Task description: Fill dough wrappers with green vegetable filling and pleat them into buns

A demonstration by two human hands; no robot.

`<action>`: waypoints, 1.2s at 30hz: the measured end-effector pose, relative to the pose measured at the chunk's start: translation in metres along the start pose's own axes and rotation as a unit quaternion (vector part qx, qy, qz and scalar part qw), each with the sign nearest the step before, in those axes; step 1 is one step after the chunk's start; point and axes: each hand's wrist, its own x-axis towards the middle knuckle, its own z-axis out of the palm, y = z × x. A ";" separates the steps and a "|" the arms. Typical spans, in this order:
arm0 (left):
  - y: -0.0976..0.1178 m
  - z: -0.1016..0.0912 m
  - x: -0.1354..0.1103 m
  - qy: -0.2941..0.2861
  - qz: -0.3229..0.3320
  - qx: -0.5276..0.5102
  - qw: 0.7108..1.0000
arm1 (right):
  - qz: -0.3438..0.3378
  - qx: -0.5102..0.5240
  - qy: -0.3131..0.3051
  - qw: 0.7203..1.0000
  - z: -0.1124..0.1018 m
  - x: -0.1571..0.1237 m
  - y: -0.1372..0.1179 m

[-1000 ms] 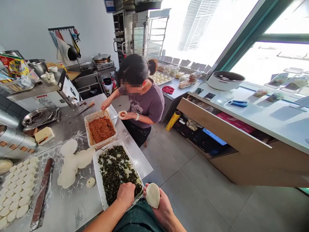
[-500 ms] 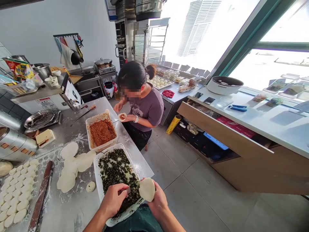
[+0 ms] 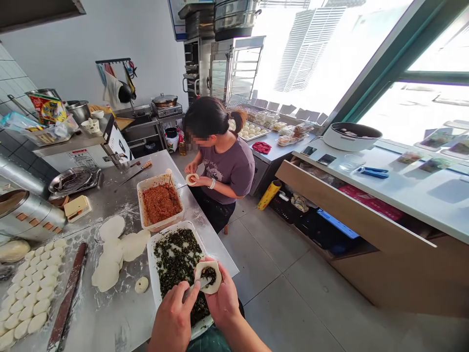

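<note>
1. Head view: the right hand (image 3: 225, 299) is closed on a pale, cupped dough wrapper (image 3: 216, 286); dark-green filling (image 3: 210, 271) lies inside; it is over the right edge of the white tub (image 3: 151, 261);
2. the left hand (image 3: 173, 314) is clamped on a utensil (image 3: 205, 281);
3. co-worker's shirt (image 3: 234, 166) reads partly "OU MA".

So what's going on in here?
The person wearing the camera holds a dough round in the right hand, and a utensil in the left hand touches the dark green filling on it. Below the hands is a white tub of similar filling. Across the table corner, a co-worker holds another round with reddish filling. More flat rounds lie on the metal table.
</note>
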 end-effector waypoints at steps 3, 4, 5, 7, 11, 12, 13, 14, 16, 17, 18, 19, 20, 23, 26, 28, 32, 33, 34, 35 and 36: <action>0.002 -0.013 0.005 0.006 -0.010 -0.017 1.000 | 0.001 -0.009 -0.003 1.000 0.002 -0.003 -0.004; 0.003 -0.012 0.007 0.015 -0.011 -0.021 1.000 | 0.006 -0.006 -0.008 1.000 0.003 -0.003 -0.005; 0.003 -0.010 0.009 0.020 -0.011 -0.022 0.999 | 0.010 -0.001 -0.011 1.000 0.004 -0.003 -0.006; 0.004 -0.002 0.010 0.022 -0.006 -0.024 0.999 | 0.012 0.013 -0.002 1.000 0.004 -0.003 -0.005; 0.006 0.005 0.010 0.008 0.016 -0.042 0.999 | 0.022 0.012 0.024 0.999 0.001 0.002 -0.006; 0.006 0.004 0.011 0.001 0.023 -0.050 0.998 | 0.030 0.012 0.023 0.999 -0.001 0.003 -0.009; 0.005 0.002 0.012 -0.011 0.027 -0.059 0.998 | 0.037 0.010 0.026 0.999 -0.004 0.003 -0.013; 0.003 -0.001 0.012 -0.027 0.022 -0.068 0.997 | 0.039 0.003 0.034 0.999 -0.007 0.003 -0.019; -0.007 -0.003 0.015 -0.085 -0.022 -0.067 0.994 | 0.027 -0.020 0.050 0.998 -0.017 -0.001 -0.036; -0.013 -0.002 0.017 -0.121 -0.055 -0.057 0.989 | 0.017 -0.031 0.053 0.998 -0.024 -0.004 -0.046; -0.021 0.001 0.018 -0.157 -0.088 -0.043 0.983 | 0.008 -0.035 0.048 0.998 -0.032 -0.007 -0.056; -0.027 0.007 0.020 -0.191 -0.114 -0.030 0.974 | 0.007 -0.031 0.038 0.999 -0.040 -0.009 -0.065; -0.033 0.015 0.023 -0.218 -0.131 -0.020 0.967 | 0.012 -0.025 0.036 0.999 -0.049 -0.011 -0.072; -0.039 0.046 0.031 -0.261 -0.147 -0.009 0.954 | 0.032 -0.023 0.073 0.997 -0.076 -0.012 -0.078; -0.028 0.075 0.036 -0.289 -0.147 -0.006 0.946 | 0.044 -0.020 0.102 0.994 -0.100 -0.011 -0.064; -0.017 0.088 0.036 -0.313 -0.135 -0.018 0.940 | 0.052 -0.012 0.109 0.993 -0.114 -0.012 -0.052; -0.004 0.097 0.032 -0.348 -0.107 -0.060 0.929 | 0.057 -0.005 0.111 0.992 -0.135 -0.017 -0.038; -0.003 0.098 0.031 -0.352 -0.104 -0.072 0.928 | 0.059 -0.003 0.112 0.992 -0.138 -0.018 -0.037; -0.002 0.098 0.031 -0.354 -0.104 -0.084 0.926 | 0.062 -0.001 0.113 0.992 -0.141 -0.019 -0.035; -0.001 0.098 0.031 -0.356 -0.104 -0.097 0.923 | 0.066 0.000 0.115 0.991 -0.143 -0.020 -0.034; -0.001 0.098 0.032 -0.358 -0.107 -0.111 0.921 | 0.069 0.002 0.117 0.991 -0.144 -0.020 -0.033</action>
